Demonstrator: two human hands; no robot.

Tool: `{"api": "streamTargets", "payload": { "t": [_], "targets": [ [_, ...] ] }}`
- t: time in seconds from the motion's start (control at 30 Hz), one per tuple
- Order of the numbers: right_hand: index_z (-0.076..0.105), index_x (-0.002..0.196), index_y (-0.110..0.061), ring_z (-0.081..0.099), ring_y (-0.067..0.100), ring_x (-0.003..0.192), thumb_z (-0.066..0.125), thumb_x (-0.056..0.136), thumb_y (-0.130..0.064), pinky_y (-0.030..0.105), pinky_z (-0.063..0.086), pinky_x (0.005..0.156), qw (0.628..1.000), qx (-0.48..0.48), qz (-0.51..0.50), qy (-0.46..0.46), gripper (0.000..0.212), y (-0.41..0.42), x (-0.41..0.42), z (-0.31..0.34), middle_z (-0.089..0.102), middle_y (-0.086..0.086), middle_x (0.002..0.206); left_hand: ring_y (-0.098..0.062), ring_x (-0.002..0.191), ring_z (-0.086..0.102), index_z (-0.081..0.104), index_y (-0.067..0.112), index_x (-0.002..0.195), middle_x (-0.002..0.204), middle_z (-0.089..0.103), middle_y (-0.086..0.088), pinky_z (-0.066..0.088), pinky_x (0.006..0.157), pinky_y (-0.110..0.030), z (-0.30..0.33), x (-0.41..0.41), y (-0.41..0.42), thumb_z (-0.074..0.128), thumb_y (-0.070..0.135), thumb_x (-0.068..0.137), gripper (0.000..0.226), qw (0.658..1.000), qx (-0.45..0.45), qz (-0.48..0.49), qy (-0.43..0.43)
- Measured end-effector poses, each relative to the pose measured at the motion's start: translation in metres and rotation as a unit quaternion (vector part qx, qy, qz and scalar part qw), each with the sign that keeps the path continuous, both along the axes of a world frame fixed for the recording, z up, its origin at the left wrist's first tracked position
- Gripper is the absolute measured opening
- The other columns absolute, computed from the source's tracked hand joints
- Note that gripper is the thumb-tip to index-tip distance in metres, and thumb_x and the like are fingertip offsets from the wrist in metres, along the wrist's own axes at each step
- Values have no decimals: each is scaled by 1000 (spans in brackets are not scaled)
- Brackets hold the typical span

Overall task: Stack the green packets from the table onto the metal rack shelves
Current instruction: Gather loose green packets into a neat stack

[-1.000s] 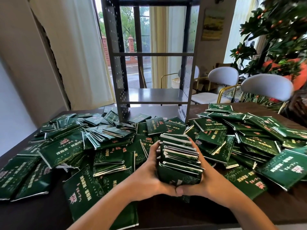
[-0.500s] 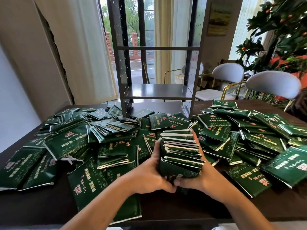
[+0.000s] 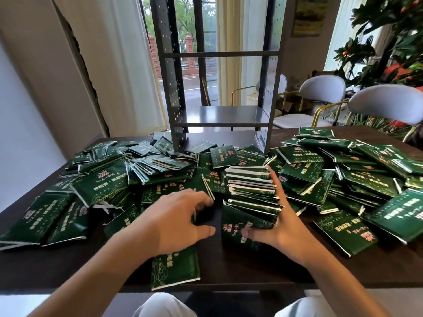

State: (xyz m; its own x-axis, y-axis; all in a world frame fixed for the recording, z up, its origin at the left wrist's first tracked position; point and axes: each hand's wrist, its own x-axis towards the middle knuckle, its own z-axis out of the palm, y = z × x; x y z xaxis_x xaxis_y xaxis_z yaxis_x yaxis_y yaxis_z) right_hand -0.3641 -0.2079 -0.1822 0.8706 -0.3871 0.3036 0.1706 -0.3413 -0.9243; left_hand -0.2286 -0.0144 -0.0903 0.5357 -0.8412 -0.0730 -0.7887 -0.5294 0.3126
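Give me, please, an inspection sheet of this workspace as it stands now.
Surface: dark table, mostly covered with packets.
Job's things: loose green packets heaped left and right; a gathered stack of packets stands on the table; metal rack, its visible shelves bare.
Clutter: nothing seen beyond the packets.
Hands: right hand holds the stack; left hand is off the stack, fingers curled at a loose packet, grip blurred.
Cables: nothing seen.
Surroundings: white chairs, curtains, a plant, window behind the rack.

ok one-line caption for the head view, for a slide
Right hand steadies a packet stack on the table; left hand hovers beside it; rack shelves bare.
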Motion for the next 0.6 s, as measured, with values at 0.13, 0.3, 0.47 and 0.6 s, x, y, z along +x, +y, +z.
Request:
{"api": "streamTargets", "payload": {
  "t": [0.13,0.3,0.47,0.6],
  "targets": [
    [3,148,-61,48,-9,130,90,62,-21,5,39,99,1000,10,-4,3,129,1,-1,2,48,-27,145,-17,118,57,50,32,131,125,55,9,47,94,-33,-9,-19,16,45,62,96,46,975,115,51,-184],
    [3,150,-52,44,-32,111,87,69,0,-7,34,85,1000,12,-23,0,128,5,-2,5,40,-35,136,-22,114,58,42,26,136,126,48,-1,46,81,-34,-33,-37,20,36,61,100,50,962,135,52,-233],
    [3,143,-71,47,-6,132,91,59,-29,19,38,108,1000,-1,-25,6,129,5,-3,3,44,-24,149,-17,143,39,36,33,150,157,35,7,39,111,-34,-51,-31,15,35,41,105,46,982,65,-18,-175],
    [3,148,-63,49,-4,132,90,61,-23,16,41,106,1000,6,-28,-1,129,5,-3,3,49,-26,145,-11,152,19,26,35,156,166,17,12,23,120,-30,-57,-25,12,37,43,105,52,987,25,-53,-150]
  ]
}}
